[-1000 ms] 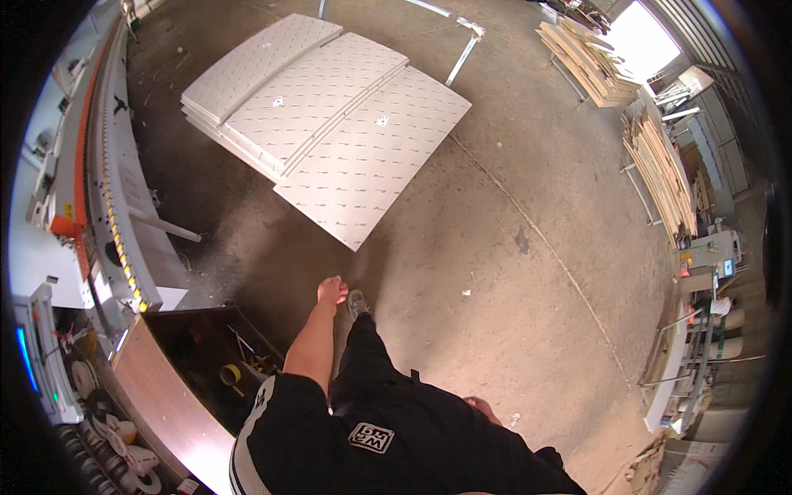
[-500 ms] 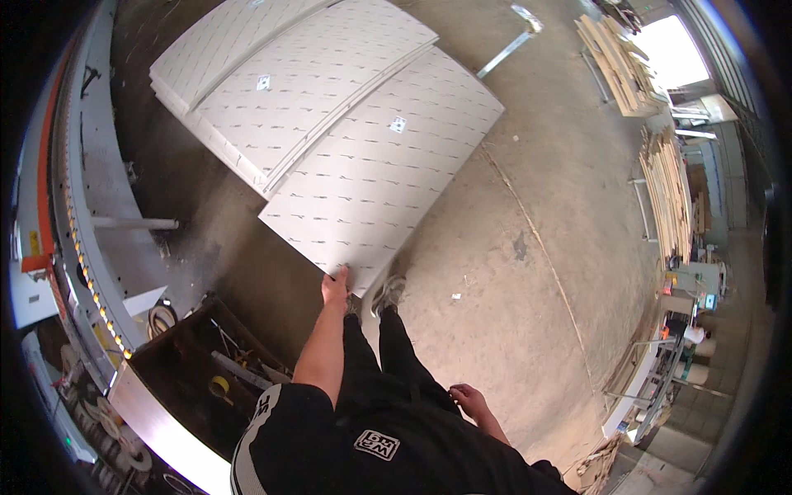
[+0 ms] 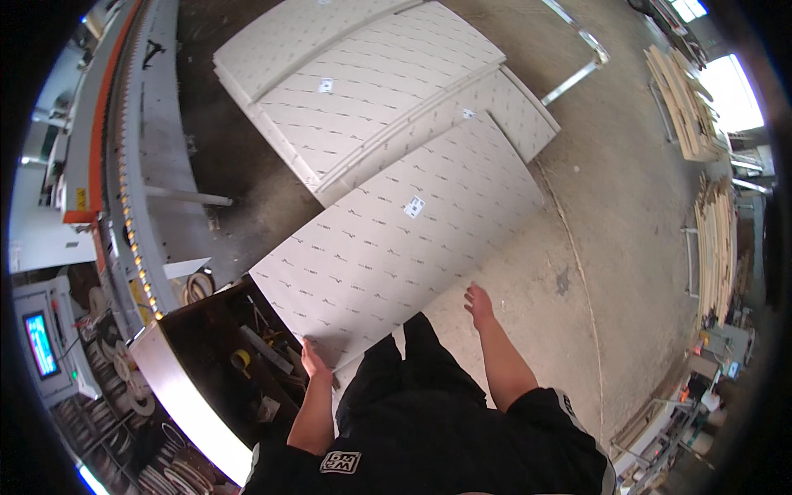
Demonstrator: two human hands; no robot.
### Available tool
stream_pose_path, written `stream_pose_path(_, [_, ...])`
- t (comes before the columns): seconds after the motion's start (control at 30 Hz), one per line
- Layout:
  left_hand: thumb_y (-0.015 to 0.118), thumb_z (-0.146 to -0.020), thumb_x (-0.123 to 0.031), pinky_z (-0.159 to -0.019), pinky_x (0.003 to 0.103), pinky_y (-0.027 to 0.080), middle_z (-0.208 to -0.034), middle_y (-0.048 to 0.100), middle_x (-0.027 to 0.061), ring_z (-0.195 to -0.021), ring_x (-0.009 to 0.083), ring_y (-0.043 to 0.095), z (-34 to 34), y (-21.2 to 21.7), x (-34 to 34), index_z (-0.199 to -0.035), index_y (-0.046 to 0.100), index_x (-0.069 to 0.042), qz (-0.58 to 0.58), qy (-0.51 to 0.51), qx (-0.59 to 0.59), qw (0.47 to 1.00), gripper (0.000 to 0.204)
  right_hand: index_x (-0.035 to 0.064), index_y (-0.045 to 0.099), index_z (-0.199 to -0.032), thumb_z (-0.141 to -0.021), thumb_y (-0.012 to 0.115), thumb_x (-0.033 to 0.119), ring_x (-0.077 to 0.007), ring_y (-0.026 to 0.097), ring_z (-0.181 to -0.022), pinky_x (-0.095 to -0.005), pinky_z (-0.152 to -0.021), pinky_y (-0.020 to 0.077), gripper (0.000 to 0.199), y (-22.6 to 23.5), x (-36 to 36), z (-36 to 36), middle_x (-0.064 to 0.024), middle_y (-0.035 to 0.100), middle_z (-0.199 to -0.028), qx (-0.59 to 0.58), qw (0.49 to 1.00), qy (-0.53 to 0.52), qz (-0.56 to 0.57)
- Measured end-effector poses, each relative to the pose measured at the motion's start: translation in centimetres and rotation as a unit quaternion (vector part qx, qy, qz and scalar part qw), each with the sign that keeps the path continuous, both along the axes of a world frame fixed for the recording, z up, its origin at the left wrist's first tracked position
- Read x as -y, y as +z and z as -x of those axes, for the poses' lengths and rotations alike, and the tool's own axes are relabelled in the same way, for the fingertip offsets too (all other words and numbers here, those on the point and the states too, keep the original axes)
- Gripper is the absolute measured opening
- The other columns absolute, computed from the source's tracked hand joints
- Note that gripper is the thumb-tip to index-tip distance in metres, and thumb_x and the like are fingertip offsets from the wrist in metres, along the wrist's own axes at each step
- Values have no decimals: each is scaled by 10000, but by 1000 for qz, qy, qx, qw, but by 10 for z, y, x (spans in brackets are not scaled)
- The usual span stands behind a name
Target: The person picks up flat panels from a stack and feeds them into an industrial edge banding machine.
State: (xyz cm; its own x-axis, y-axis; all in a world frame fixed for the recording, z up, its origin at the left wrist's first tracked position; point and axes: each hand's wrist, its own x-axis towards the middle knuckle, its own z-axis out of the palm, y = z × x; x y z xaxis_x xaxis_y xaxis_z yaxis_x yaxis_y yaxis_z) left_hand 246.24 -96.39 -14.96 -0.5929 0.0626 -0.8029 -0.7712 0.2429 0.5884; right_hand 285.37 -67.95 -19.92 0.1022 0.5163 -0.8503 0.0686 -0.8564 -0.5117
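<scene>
A large pale panel [image 3: 371, 256], printed with rows of small dark marks and bearing a white label, is lifted in front of me at a slant. My left hand [image 3: 314, 360] grips its near left edge, the thumb on the upper face and the other fingers hidden beneath. Close to the panel's near long edge is my right hand [image 3: 478, 306], open with fingers spread, apparently just off the board. Behind it lies a stack of similar panels [image 3: 375, 95] on the floor, partly covered by the lifted one.
Left of me stands an open dark bin [image 3: 194, 359] holding tools and a yellow tape roll [image 3: 240, 360]. A long machine with an orange strip [image 3: 106, 115] runs beyond it. Rolls of edging [image 3: 124, 371] sit lower left. Stacked boards [image 3: 714, 252] line the right side.
The top panel has slid off the stack toward me and left, with my left hand still on its edge. My right hand has come up from beside my body toward the panel.
</scene>
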Motion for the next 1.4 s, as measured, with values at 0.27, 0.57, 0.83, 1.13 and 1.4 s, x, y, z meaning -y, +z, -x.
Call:
stream_pose_path(0.27, [608,-945,-458,-616,304,390,-740,524,-19,-688,126,452,10,122,30,-938,677,-18,123,67,-160,977,446,146,499,-1348,-920,468,605,-257,585,-1103,-418,-786,499,628,41,-46,85,-60,584,-1285,-76,983,-160,51])
stream_pose_path(0.57, [557,-984,-393,-721,308,506,-834,665,34,-743,147,606,-15,149,174,-948,676,9,80,237,-168,953,421,172,471,-1376,-930,483,641,-212,577,-1082,-389,-845,487,647,123,-14,197,-29,570,-1291,-139,989,45,0])
stream_pose_path(0.83, [501,-993,-392,-859,357,486,-1036,669,94,-933,199,611,20,147,254,-1095,652,24,45,429,-192,881,455,112,531,-1263,-960,499,576,-194,613,-959,-376,-773,517,555,170,38,435,-64,634,-1113,-188,944,272,-21])
stream_pose_path(1.13, [508,-972,-361,-885,397,473,-1097,642,112,-972,234,604,20,146,309,-1164,612,25,40,520,-193,831,444,73,589,-1180,-951,530,555,-210,661,-905,-378,-755,547,538,161,121,618,-76,670,-1080,-162,872,461,-9])
stream_pose_path(1.4, [505,-982,-421,-820,380,498,-1113,631,90,-961,222,611,-3,154,315,-1229,560,-45,89,429,-147,887,453,64,605,-1118,-971,528,493,-169,653,-799,-334,-665,542,459,143,109,678,-60,669,-974,-151,726,662,-112])
